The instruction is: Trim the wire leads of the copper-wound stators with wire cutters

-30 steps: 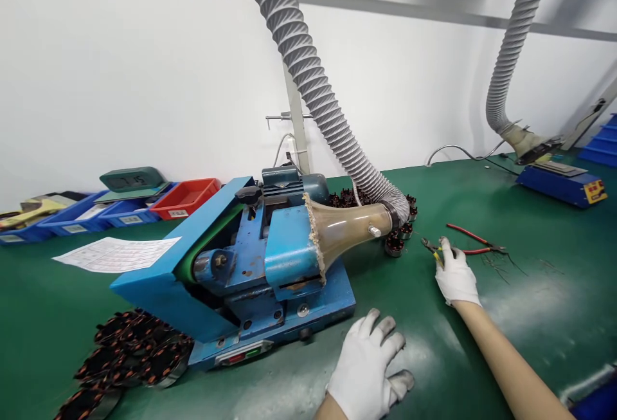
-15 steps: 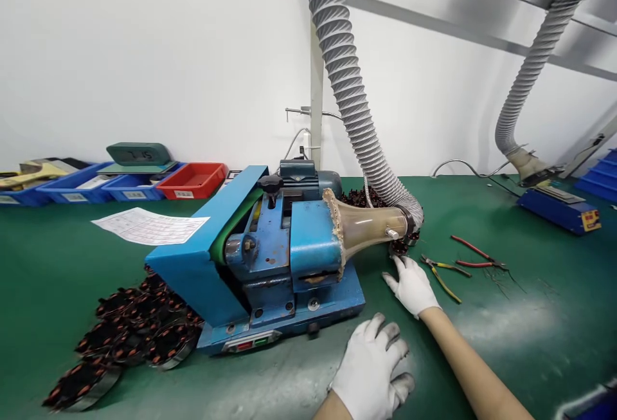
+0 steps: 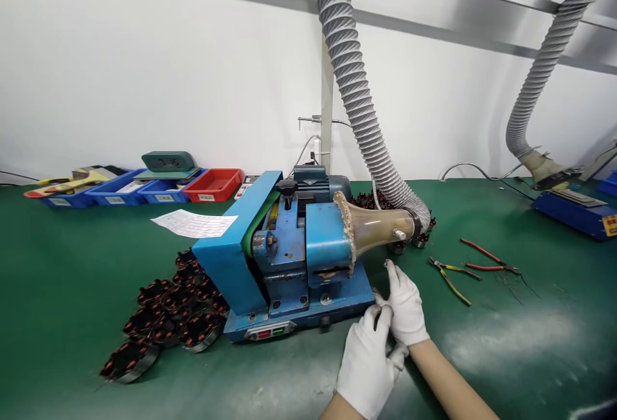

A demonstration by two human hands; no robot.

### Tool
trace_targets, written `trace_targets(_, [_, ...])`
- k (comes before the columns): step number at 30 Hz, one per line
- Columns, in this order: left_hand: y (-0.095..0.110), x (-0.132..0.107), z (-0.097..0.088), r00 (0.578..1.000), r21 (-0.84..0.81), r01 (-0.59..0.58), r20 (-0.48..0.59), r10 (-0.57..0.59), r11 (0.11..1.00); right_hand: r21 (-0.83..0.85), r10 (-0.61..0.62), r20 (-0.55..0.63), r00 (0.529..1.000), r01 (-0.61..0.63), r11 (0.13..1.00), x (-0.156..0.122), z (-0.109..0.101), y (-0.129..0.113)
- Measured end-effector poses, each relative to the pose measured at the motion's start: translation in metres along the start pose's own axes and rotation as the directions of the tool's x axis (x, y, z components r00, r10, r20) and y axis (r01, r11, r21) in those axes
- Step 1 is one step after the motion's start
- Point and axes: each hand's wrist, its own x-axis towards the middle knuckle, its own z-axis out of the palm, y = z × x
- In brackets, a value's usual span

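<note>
My left hand [image 3: 367, 359], in a white glove, has its fingers bent against my right hand; its fingertips are partly hidden, and anything in them cannot be made out. Also gloved, my right hand [image 3: 405, 304] lies just right of the machine's base corner. Its fingers are stretched out and apart, with no object visible in them. Beside both hands stands a blue belt sander [image 3: 284, 246] with a clear suction hood [image 3: 380, 226] on its right end. Beyond my right hand, a few motor stators [image 3: 398, 247] with dark windings sit under the hose end.
More stators [image 3: 166, 301] are piled left of the sander. Yellow-handled pliers [image 3: 450, 272] and red-handled pliers [image 3: 491, 262] lie to the right by wire scraps. A red bin [image 3: 214, 186] and blue bins [image 3: 116, 190] line the wall. A grey hose [image 3: 359, 98] hangs from above.
My right hand has drawn back from the stator by the hose end. My left hand has moved up to meet it, fingers now bent. The view has shifted left.
</note>
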Motion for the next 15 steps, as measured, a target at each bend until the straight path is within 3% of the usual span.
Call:
trace_targets(4, [0.0, 0.004, 0.004, 0.998, -0.03, 0.061, -0.033, -0.062, 0.998, -0.015, 0.007, 0.027, 1.0, -0.006, 1.0, 0.002, -0.003, -0.004])
trace_targets(9, [0.003, 0.005, 0.012, 0.998, -0.095, 0.048, -0.036, -0.052, 0.994, -0.014, 0.067, 0.013, 0.998, -0.067, 0.998, 0.005, -0.01, -0.007])
trace_targets(15, [0.014, -0.006, 0.023, 0.999, -0.214, -0.031, 0.008, 0.034, 0.976, 0.188, 0.005, 0.074, 0.997, -0.019, 0.982, 0.01, -0.032, -0.012])
